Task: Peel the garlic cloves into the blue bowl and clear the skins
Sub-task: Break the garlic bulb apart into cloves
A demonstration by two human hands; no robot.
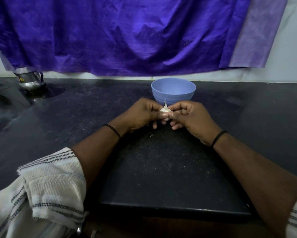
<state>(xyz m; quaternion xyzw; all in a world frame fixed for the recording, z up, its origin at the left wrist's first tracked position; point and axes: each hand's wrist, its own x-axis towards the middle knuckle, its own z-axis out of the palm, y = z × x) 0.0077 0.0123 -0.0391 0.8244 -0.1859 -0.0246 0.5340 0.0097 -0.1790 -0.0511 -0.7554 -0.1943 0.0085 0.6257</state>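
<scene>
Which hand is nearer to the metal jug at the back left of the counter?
Left. The left hand pinches the garlic at centre, on the side toward the metal jug. The right hand holds the garlic's other side, farther from the jug.

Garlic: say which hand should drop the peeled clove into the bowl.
Right, probably. Both hands pinch the garlic, but the right hand sits directly before the bowl; the left hand lies further aside.

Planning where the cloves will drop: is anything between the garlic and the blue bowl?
Nothing visible. Both hands hold the garlic just in front of the blue bowl, with only bare counter between them.
</scene>
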